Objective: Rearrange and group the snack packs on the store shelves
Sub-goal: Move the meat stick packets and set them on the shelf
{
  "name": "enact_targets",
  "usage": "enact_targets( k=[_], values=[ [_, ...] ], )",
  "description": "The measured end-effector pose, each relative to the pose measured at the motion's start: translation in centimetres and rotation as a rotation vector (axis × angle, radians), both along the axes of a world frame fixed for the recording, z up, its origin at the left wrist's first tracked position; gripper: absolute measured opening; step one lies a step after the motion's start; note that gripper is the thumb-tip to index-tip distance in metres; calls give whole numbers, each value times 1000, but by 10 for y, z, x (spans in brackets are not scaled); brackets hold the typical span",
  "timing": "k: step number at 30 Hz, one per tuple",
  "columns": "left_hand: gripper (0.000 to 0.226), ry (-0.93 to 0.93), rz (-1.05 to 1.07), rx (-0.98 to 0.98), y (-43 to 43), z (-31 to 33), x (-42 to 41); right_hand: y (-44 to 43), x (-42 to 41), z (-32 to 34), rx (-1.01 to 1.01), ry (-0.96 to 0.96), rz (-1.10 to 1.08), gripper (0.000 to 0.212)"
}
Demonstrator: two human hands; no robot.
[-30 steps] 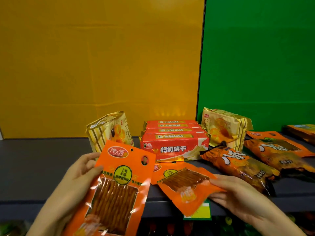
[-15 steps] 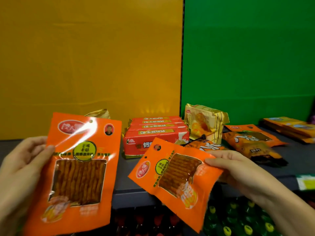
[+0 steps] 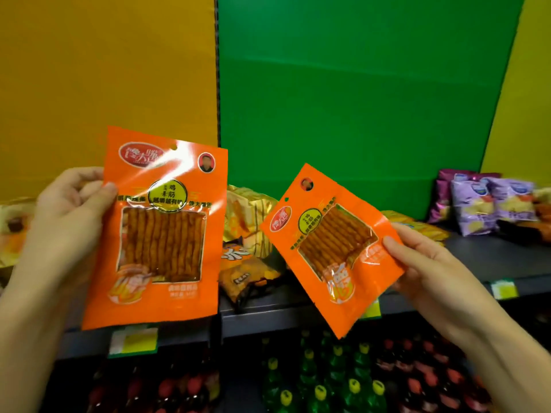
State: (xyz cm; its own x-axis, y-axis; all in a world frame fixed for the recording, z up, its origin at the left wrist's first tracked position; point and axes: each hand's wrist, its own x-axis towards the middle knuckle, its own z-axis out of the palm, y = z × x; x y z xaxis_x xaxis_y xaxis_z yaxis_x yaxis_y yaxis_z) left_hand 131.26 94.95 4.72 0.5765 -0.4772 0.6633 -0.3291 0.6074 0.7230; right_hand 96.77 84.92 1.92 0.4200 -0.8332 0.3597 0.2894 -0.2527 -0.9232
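Note:
I hold two flat orange snack packs with clear windows over brown strips. My left hand (image 3: 64, 225) grips the left edge of the larger-looking pack (image 3: 161, 231), held upright in front of the shelf. My right hand (image 3: 429, 272) pinches the right edge of the second orange pack (image 3: 334, 248), tilted to the left. Both packs are in the air above the dark shelf (image 3: 477, 257). Between them, on the shelf, lie a yellow striped pack (image 3: 253, 222) and a dark orange pack (image 3: 247, 272), both partly hidden.
Purple snack packs (image 3: 489, 207) stand at the shelf's right end, yellow flat packs (image 3: 417, 225) beside them. More packs show blurred at the far left (image 3: 12, 231). Green and yellow back panels rise behind. Below the shelf stand bottles with yellow caps (image 3: 322, 383) and red ones (image 3: 432, 374).
Both hands lifted their orange packs off and above the shelf. The view swung right, so the red biscuit boxes left sight and the purple packs came in.

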Motion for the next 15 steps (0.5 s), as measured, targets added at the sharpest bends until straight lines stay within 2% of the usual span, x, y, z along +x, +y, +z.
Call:
enact_targets(
  k=[5, 15],
  values=[
    [22, 37, -100, 124, -65, 11, -73, -35, -61, 0, -40, -27, -147, 19],
    [15, 136, -249, 359, -202, 23, -161, -118, -123, 9, -134, -65, -314, 22]
  ],
)
